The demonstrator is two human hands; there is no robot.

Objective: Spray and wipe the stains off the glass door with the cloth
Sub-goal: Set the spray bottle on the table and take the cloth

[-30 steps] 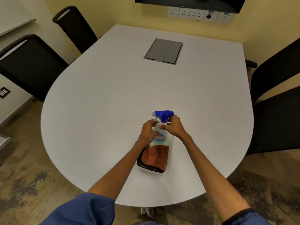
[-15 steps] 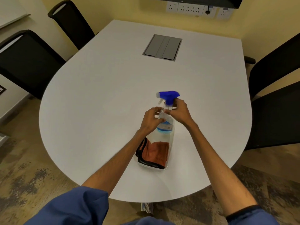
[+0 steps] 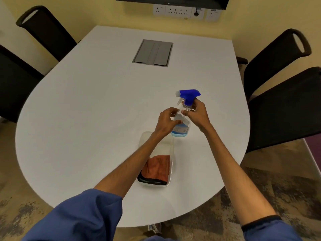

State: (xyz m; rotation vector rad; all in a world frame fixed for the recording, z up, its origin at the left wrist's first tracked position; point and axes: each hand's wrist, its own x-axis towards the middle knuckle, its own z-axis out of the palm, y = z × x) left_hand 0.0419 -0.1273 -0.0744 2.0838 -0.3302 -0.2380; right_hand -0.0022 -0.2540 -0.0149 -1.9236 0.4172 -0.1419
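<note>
Above the table (image 3: 86, 119), both hands' grip around spray bottle (image 3: 182, 126).

Both hands have lifted the spray bottle (image 3: 182, 126) clear of the tray (image 3: 157, 141).

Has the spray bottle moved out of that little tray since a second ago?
Yes. The spray bottle, held by both hands, now stands beyond the tray's far end, toward the table's centre; the cloth stays inside.
</note>
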